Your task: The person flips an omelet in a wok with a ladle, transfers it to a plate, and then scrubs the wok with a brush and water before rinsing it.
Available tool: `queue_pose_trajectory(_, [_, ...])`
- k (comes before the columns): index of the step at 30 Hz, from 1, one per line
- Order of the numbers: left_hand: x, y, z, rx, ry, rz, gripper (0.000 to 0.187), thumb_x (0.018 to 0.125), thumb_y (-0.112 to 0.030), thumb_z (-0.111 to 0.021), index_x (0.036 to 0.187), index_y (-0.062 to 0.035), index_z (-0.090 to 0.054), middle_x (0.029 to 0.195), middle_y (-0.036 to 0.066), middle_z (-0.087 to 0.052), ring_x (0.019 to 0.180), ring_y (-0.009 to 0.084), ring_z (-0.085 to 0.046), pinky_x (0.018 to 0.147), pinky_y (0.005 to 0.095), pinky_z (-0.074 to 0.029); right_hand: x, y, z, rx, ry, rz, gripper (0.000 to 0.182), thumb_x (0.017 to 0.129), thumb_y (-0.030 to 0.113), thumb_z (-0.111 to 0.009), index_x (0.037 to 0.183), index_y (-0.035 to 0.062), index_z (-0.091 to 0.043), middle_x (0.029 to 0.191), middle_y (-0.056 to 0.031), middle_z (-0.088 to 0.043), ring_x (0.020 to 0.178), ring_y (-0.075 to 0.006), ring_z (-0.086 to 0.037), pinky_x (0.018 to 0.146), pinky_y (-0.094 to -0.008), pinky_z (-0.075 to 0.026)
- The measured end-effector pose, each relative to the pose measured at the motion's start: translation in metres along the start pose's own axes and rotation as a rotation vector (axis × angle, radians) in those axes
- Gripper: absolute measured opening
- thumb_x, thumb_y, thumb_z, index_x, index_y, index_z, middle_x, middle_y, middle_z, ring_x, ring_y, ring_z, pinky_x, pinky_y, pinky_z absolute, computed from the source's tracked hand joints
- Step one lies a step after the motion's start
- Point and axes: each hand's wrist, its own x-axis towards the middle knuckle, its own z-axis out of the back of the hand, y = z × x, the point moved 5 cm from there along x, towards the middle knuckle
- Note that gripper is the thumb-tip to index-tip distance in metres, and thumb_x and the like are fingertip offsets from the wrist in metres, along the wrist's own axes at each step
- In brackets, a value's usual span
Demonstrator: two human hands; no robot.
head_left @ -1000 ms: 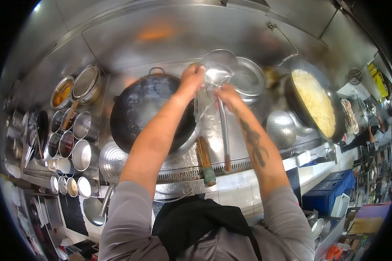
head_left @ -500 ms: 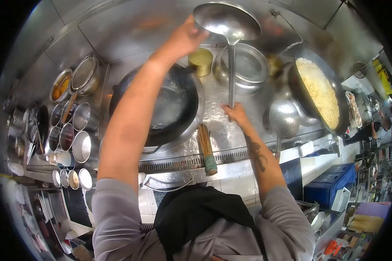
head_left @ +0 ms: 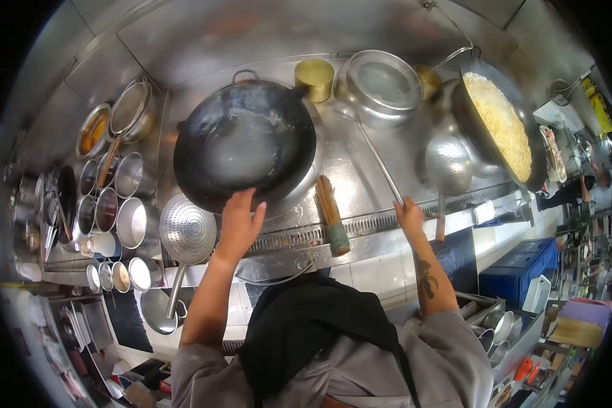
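My left hand (head_left: 242, 223) is open, thumb apart from the fingers, with its fingertips at the near rim of a large black wok (head_left: 204, 153). The wok has a wet sheen and a loop handle at its far side. My right hand (head_left: 409, 219) is closed round the end of a long-handled ladle (head_left: 375, 155). The ladle slants away to the left, its bowl low beside a round metal pot (head_left: 382, 117). Between my hands lies a bamboo wok brush (head_left: 332, 216) with a green-wrapped handle. A perforated strainer (head_left: 189, 230) rests left of my left hand.
At the right, a tilted wok (head_left: 464, 115) holds pale yellow food (head_left: 500, 126). Another perforated strainer (head_left: 449, 165) lies beside it. A yellowish tin (head_left: 314, 80) stands at the back. Several metal pots (head_left: 133, 223) crowd the left. A drain grate (head_left: 292, 239) runs along the front edge.
My left hand has come back from the raised ladle to the wok's near rim. The ladle has gone down beside the pot, and my right hand has moved nearer and rightward.
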Motion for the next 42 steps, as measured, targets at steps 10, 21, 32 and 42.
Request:
queue_pose_trajectory(10, [-0.034, 0.032, -0.011, -0.043, -0.005, -0.077, 0.013, 0.079, -0.014, -0.064, 0.081, -0.0015, -0.062, 0.072, 0.016, -0.061, 0.068, 0.0345, -0.060, 0.066, 0.0439, -0.044, -0.032, -0.046, -0.050, -0.297, -0.062, 0.001, 0.031, 0.073, 0.014, -0.066, 0.101, 0.0007, -0.059, 0.090, -0.0223, -0.059, 0.088, -0.0400, -0.057, 0.078, -0.0473, -0.047])
queue_pose_trajectory(21, [-0.040, 0.044, -0.011, 0.024, 0.034, -0.124, 0.014, 0.081, -0.017, -0.064, 0.079, -0.0033, -0.060, 0.072, 0.013, -0.061, 0.069, 0.0336, -0.059, 0.066, 0.0431, -0.043, -0.068, 0.142, -0.094, 0.226, 0.651, -0.039, 0.047, 0.074, 0.025, -0.066, 0.110, -0.0032, -0.052, 0.095, -0.0183, -0.062, 0.078, -0.0337, -0.064, 0.062, -0.0377, -0.053])
queue_pose_trajectory(32, [-0.046, 0.055, -0.010, -0.001, 0.017, -0.087, 0.018, 0.082, -0.020, -0.059, 0.072, -0.0048, -0.056, 0.072, 0.013, -0.059, 0.073, 0.0333, -0.058, 0.069, 0.0451, -0.041, 0.014, 0.314, 0.062, 0.075, 0.488, 0.625, 0.051, 0.080, 0.027, -0.066, 0.125, 0.0072, -0.051, 0.096, -0.0173, -0.061, 0.077, -0.0287, -0.064, 0.061, -0.0372, -0.053])
queue_pose_trajectory(42, [-0.054, 0.057, -0.018, 0.018, -0.016, -0.059, 0.009, 0.078, -0.014, -0.059, 0.075, -0.0064, -0.055, 0.073, 0.011, -0.056, 0.076, 0.0295, -0.055, 0.074, 0.0435, -0.040, 0.038, 0.483, -0.165, -0.431, 0.634, 0.750, 0.032, 0.080, 0.014, -0.052, 0.107, -0.0026, -0.056, 0.095, -0.0217, -0.063, 0.082, -0.0357, -0.064, 0.073, -0.0428, -0.052])
